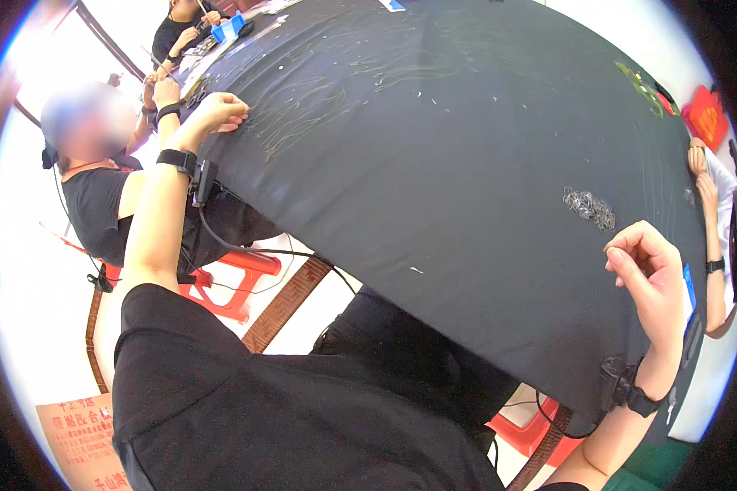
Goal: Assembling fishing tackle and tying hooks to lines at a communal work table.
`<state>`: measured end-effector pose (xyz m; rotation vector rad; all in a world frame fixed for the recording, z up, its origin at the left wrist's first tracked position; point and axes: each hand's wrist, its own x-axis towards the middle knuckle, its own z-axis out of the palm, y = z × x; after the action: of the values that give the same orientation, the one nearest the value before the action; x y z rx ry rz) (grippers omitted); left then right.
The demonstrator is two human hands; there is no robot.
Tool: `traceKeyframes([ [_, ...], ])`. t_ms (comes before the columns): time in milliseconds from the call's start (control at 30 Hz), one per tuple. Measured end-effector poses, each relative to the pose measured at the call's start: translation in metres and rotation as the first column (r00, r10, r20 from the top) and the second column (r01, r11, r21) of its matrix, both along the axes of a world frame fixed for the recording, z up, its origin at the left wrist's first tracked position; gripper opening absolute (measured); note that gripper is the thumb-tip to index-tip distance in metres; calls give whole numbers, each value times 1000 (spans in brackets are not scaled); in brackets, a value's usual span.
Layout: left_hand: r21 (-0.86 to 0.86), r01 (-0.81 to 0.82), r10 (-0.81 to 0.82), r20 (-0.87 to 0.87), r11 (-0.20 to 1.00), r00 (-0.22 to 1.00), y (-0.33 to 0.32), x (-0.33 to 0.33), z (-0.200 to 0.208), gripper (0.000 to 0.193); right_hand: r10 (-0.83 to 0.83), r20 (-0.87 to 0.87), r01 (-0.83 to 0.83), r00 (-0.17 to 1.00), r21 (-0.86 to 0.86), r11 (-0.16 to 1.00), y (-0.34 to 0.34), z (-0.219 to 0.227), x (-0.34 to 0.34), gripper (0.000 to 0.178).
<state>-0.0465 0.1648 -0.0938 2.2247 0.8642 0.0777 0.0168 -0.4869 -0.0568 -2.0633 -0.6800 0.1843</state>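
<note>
Over the table's left edge, my left hand [219, 113] is closed, its fingers pressed together beside loose thin strands [291, 114] spread on the dark tablecloth [434, 196]. Anything between those fingertips is too fine to make out. On the right, my right hand [651, 278] is raised with thumb and forefinger pinched and the other fingers curled. Whatever that pinch may hold is hidden or too small to name. Just beyond it lies a small heap of shiny metal pieces [590, 209], apart from my hand. Both wrists wear black straps with small devices and cables.
Co-workers sit at the left [98, 180], far left [180, 33] and right edge [716, 213]. A green bundle [640, 88] and a red container [704, 119] are at the far right. Red stools [250, 266] and a printed carton [78, 442] stand below the table; cables hang near my arms.
</note>
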Motion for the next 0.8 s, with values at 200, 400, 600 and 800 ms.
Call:
traceKeyframes([
  [200,81,42,-38,-53,996,998,14,-5,4,23,-1,-34,1,999,5,1000,-3,-2,7,9],
  [400,248,142,-96,-189,958,977,-9,3,24,29,-13,-26,11,1000,-53,999,-20,4,10,10],
  [600,114,525,-529,7,844,849,-172,15,50,27,-208,291,256,934,-138,957,-65,-7,52,19],
  [800,-185,855,-853,114,485,509,-331,32,65,20,-337,324,416,884,-218,883,-107,-38,93,15],
])
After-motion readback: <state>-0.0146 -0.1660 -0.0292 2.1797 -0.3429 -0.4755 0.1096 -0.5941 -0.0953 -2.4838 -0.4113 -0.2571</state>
